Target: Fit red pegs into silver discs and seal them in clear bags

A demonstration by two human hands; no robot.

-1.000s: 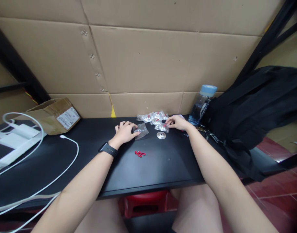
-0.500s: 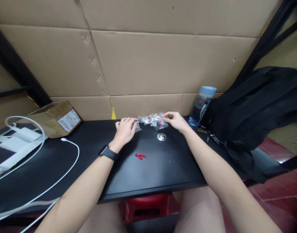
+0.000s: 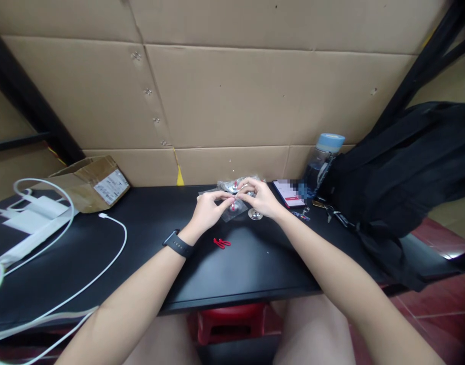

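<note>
Toward the back of the black table (image 3: pixel 247 268), the left hand (image 3: pixel 211 209) and right hand (image 3: pixel 259 199) pinched a clear bag (image 3: pixel 236 209) between fingertips. A broad stretch of tabletop, bearing red loops (image 3: pixel 221 243), ran to the front edge. Fingers partly hid the bag's contents and the bags behind (image 3: pixel 225 185); the picture's bottom cut off both arms.

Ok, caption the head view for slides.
Left hand and right hand meet at a clear plastic bag, beyond thin red loops on black tabletop.

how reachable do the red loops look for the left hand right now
Probably yes: nothing lies between the left hand and the red loops on the black tabletop, though it holds a clear bag.
</note>
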